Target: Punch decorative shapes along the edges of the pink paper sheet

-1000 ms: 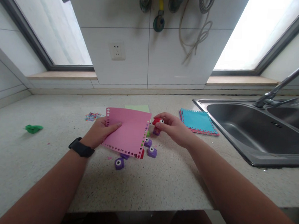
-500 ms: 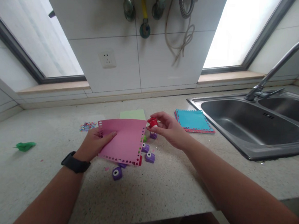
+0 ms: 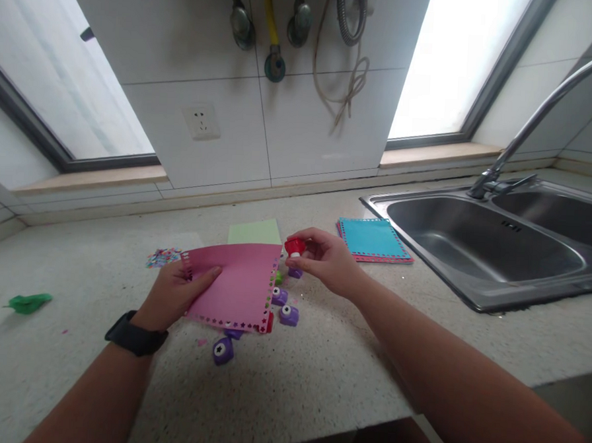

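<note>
My left hand point(image 3: 176, 291) grips a pink sheet of paper point(image 3: 233, 281) by its left side, thumb on top. Small shapes are punched along the sheet's left, bottom and right edges; the top edge is plain. In my right hand point(image 3: 331, 260) a red and white craft punch point(image 3: 294, 247) is pinched between thumb and fingers, beside the sheet's upper right corner. Whether it touches the paper I cannot tell. Below lie several purple craft punches, one at the front point(image 3: 223, 350) and one to the right point(image 3: 288, 315). A green punch point(image 3: 278, 278) and a red one point(image 3: 269, 322) are partly hidden by the sheet.
A pale green sheet point(image 3: 254, 232) lies behind the pink one. To the right, a stack of punched sheets with a blue one point(image 3: 374, 239) on top sits by the steel sink point(image 3: 470, 300). Colourful paper bits point(image 3: 162, 257) and a green crumpled piece point(image 3: 30, 303) lie left.
The view has swung slightly right, so everything appears further left. The red punch has turned a little in my right hand. Both hands keep their hold.
</note>
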The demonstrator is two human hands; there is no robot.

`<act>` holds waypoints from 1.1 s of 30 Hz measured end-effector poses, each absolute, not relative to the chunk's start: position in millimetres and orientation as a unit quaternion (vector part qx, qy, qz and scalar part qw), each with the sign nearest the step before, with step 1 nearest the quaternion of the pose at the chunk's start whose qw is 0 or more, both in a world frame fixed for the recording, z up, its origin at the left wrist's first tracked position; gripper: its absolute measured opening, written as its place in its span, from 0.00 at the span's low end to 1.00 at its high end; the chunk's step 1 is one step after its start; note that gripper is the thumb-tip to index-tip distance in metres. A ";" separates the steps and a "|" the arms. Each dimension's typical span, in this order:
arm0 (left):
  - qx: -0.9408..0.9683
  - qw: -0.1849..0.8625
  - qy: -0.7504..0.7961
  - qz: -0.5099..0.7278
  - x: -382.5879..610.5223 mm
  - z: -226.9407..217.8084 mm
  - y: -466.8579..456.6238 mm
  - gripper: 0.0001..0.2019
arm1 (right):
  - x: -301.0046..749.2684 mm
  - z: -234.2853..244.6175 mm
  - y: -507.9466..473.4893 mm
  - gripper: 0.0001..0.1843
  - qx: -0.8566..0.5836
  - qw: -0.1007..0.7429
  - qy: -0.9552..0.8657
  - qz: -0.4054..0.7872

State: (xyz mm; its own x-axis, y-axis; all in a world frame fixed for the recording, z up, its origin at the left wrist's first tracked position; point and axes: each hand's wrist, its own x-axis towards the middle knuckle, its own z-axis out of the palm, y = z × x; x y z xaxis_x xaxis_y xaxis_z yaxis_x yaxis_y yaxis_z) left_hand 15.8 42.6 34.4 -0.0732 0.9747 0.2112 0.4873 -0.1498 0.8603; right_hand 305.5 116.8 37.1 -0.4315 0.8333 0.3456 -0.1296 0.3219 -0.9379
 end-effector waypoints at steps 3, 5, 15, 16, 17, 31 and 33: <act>0.616 0.279 0.586 0.445 16.9 34.5 42.6 0.14 | 306.2 37.4 116.0 0.22 -0.250 0.472 -0.681 0.500; 0.616 0.273 0.588 0.447 16.9 34.1 42.9 0.15 | 306.6 37.2 115.9 0.22 -0.238 0.481 -0.693 0.481; 0.629 0.267 0.586 0.436 14.3 31.8 43.7 0.14 | 307.4 36.8 116.1 0.21 -0.209 0.498 -0.717 0.440; 0.629 0.266 0.586 0.437 14.1 31.5 43.8 0.14 | 307.4 37.2 115.9 0.21 -0.213 0.495 -0.719 0.438; 0.628 0.267 0.586 0.438 13.9 31.0 44.0 0.14 | 307.4 37.6 115.6 0.21 -0.217 0.492 -0.721 0.437; 0.617 0.275 0.598 0.431 14.4 28.6 45.3 0.16 | 304.7 36.3 115.7 0.25 -0.293 0.440 -0.698 0.483; 0.614 0.270 0.603 0.432 15.7 29.7 45.3 0.16 | 305.4 35.9 116.1 0.26 -0.300 0.434 -0.691 0.495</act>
